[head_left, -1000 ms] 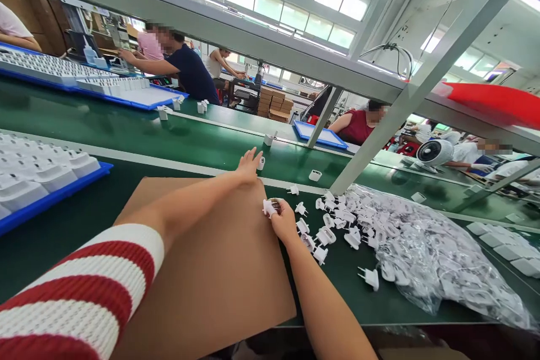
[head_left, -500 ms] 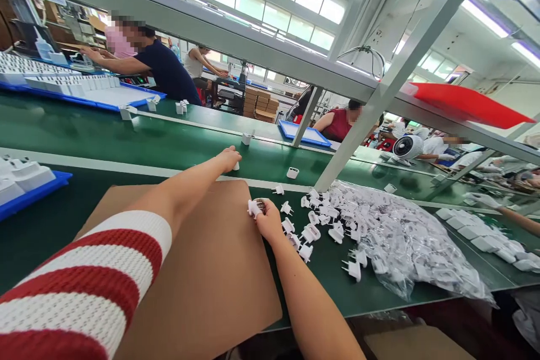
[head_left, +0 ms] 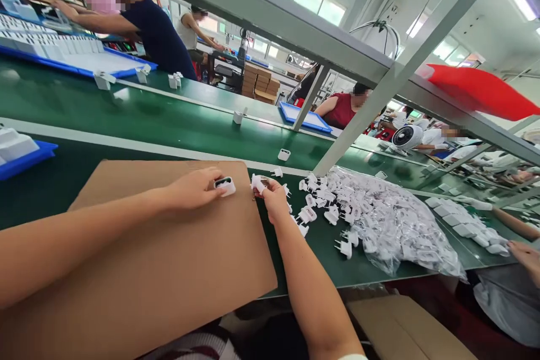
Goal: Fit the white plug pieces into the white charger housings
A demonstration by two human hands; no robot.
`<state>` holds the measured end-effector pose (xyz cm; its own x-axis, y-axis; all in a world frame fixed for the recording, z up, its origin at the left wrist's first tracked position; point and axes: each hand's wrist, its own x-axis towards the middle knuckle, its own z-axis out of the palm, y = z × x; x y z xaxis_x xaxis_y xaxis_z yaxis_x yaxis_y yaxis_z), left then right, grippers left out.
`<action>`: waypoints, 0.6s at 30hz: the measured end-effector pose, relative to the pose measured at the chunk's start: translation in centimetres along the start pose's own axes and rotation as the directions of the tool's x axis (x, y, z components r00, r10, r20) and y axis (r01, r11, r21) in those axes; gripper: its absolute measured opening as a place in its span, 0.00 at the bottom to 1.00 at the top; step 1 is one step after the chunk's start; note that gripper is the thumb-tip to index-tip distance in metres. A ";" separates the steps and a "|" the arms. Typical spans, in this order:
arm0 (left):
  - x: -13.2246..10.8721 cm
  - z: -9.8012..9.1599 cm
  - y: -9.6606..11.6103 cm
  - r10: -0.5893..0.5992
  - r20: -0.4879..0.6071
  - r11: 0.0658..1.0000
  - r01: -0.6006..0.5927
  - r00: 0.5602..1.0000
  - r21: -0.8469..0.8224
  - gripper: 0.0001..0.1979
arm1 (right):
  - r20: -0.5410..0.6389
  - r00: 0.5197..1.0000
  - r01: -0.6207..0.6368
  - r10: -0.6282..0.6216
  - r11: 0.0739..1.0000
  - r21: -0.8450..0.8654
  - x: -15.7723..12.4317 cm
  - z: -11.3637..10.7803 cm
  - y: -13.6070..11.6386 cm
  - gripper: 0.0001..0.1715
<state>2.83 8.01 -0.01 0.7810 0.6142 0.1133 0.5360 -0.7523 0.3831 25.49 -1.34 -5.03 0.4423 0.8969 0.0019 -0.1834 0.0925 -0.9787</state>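
My left hand [head_left: 202,187] is closed around a white charger housing [head_left: 225,186], whose open end with a dark inside faces right. It is over the brown cardboard sheet [head_left: 185,270]. Close by on the right, my right hand [head_left: 275,198] pinches a white plug piece [head_left: 257,183] with metal pins near the sheet's right edge. A small gap separates the two parts. Beside my right hand, loose white plug pieces [head_left: 307,214] lie scattered on the green bench, next to a clear plastic bag [head_left: 400,230] full of more of them.
White housings [head_left: 284,154] stand spaced along the green conveyor belt [head_left: 177,124]. A blue tray [head_left: 42,154] sits at the left. A slanting metal post [head_left: 358,124] rises behind the bag. At the right, a co-worker's hand [head_left: 525,256] is near rows of white housings [head_left: 464,225].
My left hand has come back from the belt to the cardboard with a white housing in it. My right hand stays near the sheet's edge with its plug piece. The view has shifted slightly.
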 end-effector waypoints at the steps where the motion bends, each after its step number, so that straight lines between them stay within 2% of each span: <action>1: -0.9 0.7 0.3 0.011 -0.013 0.999 -0.012 1.000 -0.045 0.23 | 0.006 0.999 -0.039 0.039 0.999 0.037 -0.1 0.0 -0.1 0.21; 4: -1.7 3.0 0.6 0.063 -0.055 0.989 -0.069 0.996 -0.129 0.23 | 0.024 0.994 -0.111 0.110 0.989 0.092 -0.6 0.3 -0.3 0.21; 6: -1.5 4.1 0.3 0.090 -0.090 0.977 -0.105 0.992 -0.185 0.25 | 0.036 0.994 -0.107 0.104 0.991 0.078 -0.9 0.5 -0.4 0.22; 9: -0.9 4.8 -0.2 0.094 -0.095 0.956 -0.116 0.991 -0.270 0.25 | 0.069 0.997 -0.019 0.020 1.000 -0.024 -1.7 1.0 -0.9 0.22; 12: -0.8 4.7 -0.3 0.100 -0.098 0.941 -0.126 0.990 -0.314 0.25 | 0.141 0.981 0.159 -0.132 0.967 -0.200 -3.0 1.8 -1.8 0.19; 14: -0.8 4.6 -0.3 0.117 -0.095 0.932 -0.142 0.989 -0.333 0.24 | 0.222 0.937 0.339 -0.271 0.860 -0.381 -4.0 2.4 -2.4 0.15; 16: -0.9 4.5 -0.2 0.135 -0.094 0.923 -0.160 0.986 -0.349 0.23 | 0.334 0.859 0.512 -0.388 0.642 -0.571 -4.7 2.8 -2.8 0.16; 18: -0.9 4.5 -0.2 0.153 -0.106 0.917 -0.181 0.983 -0.355 0.21 | 0.441 0.791 0.599 -0.424 0.390 -0.699 -5.2 3.0 -2.9 0.21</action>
<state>3.49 6.54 -4.35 0.8153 0.5139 0.2666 0.2371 -0.7164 0.6561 21.13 -4.95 -1.58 0.0403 0.8611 0.5068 0.8071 0.2709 -0.5246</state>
